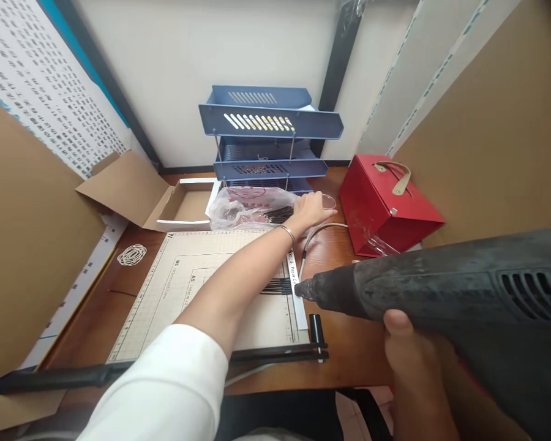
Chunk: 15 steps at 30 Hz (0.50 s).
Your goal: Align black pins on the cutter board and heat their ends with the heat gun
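Two hands are working: my left hand [308, 211] is reaching across the paper cutter board [202, 288], fingers loosely spread and resting on a clear plastic bag [245, 207] below the blue tray rack [269, 131]. My right hand [411, 358] is gripping a black heat gun [441, 285], its nozzle hovering near black strands [276, 285].

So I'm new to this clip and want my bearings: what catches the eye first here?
The big black heat gun, gripped by the right hand, fills the lower right, its nozzle over the paper cutter. The left hand reaches across to a plastic bag below the blue file trays. A red box sits right.
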Each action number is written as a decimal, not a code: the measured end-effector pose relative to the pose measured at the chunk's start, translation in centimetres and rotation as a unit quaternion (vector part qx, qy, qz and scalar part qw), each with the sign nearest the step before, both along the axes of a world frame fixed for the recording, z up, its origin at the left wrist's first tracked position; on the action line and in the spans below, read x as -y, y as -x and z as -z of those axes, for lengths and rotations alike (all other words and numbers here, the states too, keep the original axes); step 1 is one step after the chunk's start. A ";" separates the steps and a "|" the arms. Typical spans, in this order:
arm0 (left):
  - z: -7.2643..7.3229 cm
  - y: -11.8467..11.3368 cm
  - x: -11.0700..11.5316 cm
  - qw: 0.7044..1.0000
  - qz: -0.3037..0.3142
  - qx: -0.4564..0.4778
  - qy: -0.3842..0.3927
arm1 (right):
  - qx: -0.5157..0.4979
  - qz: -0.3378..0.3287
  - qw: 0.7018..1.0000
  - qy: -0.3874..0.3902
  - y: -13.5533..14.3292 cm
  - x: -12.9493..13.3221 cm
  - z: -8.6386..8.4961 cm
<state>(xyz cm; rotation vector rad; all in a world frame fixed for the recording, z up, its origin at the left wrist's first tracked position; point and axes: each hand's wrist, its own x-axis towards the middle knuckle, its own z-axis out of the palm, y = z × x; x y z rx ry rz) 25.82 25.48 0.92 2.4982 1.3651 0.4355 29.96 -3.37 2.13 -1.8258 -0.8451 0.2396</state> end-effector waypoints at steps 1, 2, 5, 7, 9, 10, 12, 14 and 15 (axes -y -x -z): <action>0.3 -0.3 -0.1 1.000 0.001 -0.014 -0.003 | -0.003 0.001 1.000 0.014 0.3 0.1 -0.4; 0.5 -0.5 -0.2 1.000 0.002 -0.027 -0.007 | -0.006 0.002 1.000 0.024 0.5 0.1 -0.7; 1.0 -0.7 -0.4 0.998 0.005 -0.058 -0.022 | -0.023 0.000 0.999 0.031 0.7 0.2 -1.0; 1.1 -0.8 -0.5 0.997 0.008 -0.074 -0.032 | -0.037 -0.004 0.999 0.017 0.6 0.1 -0.9; 1.3 -0.9 -0.5 0.995 0.016 -0.089 -0.041 | -0.044 -0.015 0.999 0.000 0.4 -0.1 -0.7; 1.3 -1.0 -0.5 0.994 0.020 -0.095 -0.045 | -0.045 -0.022 0.999 -0.007 0.4 -0.2 -0.6; 1.4 -0.9 -0.4 0.993 0.023 -0.103 -0.052 | -0.043 -0.038 0.998 -0.018 0.3 -0.4 -0.6; 1.3 -0.8 -0.4 0.992 0.023 -0.105 -0.060 | -0.040 -0.042 0.998 -0.024 0.5 -0.5 -0.9; 1.2 -0.6 -0.4 0.992 0.024 -0.103 -0.066 | -0.039 -0.036 0.998 -0.020 0.7 -0.4 -1.1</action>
